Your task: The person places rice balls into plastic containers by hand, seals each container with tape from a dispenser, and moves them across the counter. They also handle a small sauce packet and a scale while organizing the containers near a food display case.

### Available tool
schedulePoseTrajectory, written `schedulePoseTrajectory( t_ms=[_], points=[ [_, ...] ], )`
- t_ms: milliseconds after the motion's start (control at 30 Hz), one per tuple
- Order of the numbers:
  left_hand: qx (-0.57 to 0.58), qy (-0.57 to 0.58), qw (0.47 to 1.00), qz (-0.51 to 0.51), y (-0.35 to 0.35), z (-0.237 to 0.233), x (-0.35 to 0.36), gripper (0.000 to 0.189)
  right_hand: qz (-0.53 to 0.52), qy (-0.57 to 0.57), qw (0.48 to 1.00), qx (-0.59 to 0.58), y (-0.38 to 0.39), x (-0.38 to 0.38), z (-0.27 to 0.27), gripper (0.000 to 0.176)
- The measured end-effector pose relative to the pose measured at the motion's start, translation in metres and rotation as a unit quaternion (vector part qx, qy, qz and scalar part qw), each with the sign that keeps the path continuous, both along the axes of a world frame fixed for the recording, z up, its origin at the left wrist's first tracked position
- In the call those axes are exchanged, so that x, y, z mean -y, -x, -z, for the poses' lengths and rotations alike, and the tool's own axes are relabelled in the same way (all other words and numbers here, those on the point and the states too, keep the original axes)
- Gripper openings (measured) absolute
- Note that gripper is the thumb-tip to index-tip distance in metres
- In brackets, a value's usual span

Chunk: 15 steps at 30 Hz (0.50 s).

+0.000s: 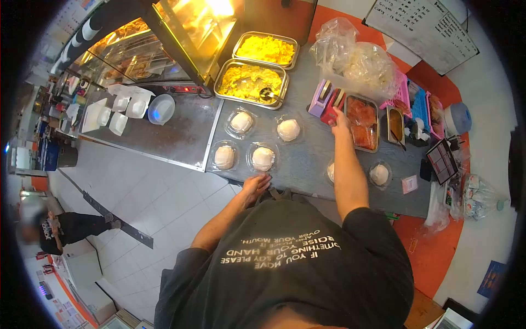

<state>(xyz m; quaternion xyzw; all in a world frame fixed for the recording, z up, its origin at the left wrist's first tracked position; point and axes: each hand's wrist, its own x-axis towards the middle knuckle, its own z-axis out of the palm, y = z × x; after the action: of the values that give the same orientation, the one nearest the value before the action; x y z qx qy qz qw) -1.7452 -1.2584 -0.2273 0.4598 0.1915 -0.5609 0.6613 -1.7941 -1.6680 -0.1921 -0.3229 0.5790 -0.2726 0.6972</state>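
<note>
- Right hand (341, 119): the arm was stretched out over the counter (307, 156). The fingertips met the red dispenser (333, 105), a blocky plastic piece standing against a purple dispenser (319, 97). I could not tell whether the fingers gripped it or only touched it.
- Left hand (256, 185): it lay loosely open on the counter's near edge and held nothing. It was just beside the nearest rice tub (262, 158).
- Counter: grey, matte and flat. On the left it butted against a darker steel top (175, 131).
- Tubs: round, clear, glossy plastic, each holding a smooth white dome of rice. The nearest rice tub clustered with the near-left tub (224, 157), the far-left tub (241, 122) and the far-right tub (289, 130). A lone tub (379, 174) sat right of the forearm, and another was partly hidden behind it.
- Two rectangular steel pans, the back pan (266, 49) and the front pan (249, 81), held lumpy yellow food. A spoon (268, 94) lay in the front one.
- A red-food pan (362, 125) stood just right of the right hand. A narrow sauce pan (395, 125) with brown liquid stood beside it.
- Crumpled clear plastic bags (356, 60) were heaped behind the dispensers.
- Open room: a bare strip of counter ran between the tub cluster and the right forearm. The right end was crowded, with a calculator (441, 160) near the edge.
</note>
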Motion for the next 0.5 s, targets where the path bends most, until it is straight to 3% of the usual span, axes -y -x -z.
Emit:
schedulePoseTrajectory(
  t_ms=[67,133,167,233,267,400,433,467,500],
  points=[
    [-0.015,0.010,1.000,-0.018,-0.001,0.005,0.000,0.025,0.040,0.046,0.996,0.063,0.012,-0.008,0.010,0.026],
    [0.001,0.010,0.999,-0.048,0.001,0.007,-0.004,0.023,-0.065,0.223,0.968,-0.091,0.023,-0.020,0.035,0.018],
    [-0.003,0.011,0.999,-0.050,0.001,0.008,-0.006,0.023,-0.067,0.224,0.968,-0.095,0.025,-0.022,0.040,0.018],
    [0.039,-0.011,0.997,-0.063,-0.003,0.010,-0.007,0.022,-0.041,0.378,0.892,-0.244,0.020,-0.033,0.032,0.016],
    [0.050,-0.025,0.996,-0.069,-0.003,0.011,-0.005,0.021,-0.051,0.396,0.875,-0.275,0.018,-0.035,0.025,0.018],
    [0.037,-0.055,0.995,-0.072,-0.009,-0.009,-0.003,0.025,-0.077,0.319,0.872,-0.363,0.010,-0.032,0.050,0.012],
    [0.101,-0.156,0.980,-0.065,-0.009,-0.009,-0.001,0.031,0.023,0.193,0.952,-0.237,0.014,-0.030,0.072,0.014],
    [0.166,-0.252,0.952,-0.057,-0.011,-0.011,0.002,0.038,0.124,0.059,0.986,-0.098,0.014,-0.029,0.083,0.016],
    [0.167,-0.254,0.951,-0.058,-0.012,-0.020,0.003,0.038,0.122,0.058,0.986,-0.097,0.017,-0.036,0.073,0.016]
  ],
)
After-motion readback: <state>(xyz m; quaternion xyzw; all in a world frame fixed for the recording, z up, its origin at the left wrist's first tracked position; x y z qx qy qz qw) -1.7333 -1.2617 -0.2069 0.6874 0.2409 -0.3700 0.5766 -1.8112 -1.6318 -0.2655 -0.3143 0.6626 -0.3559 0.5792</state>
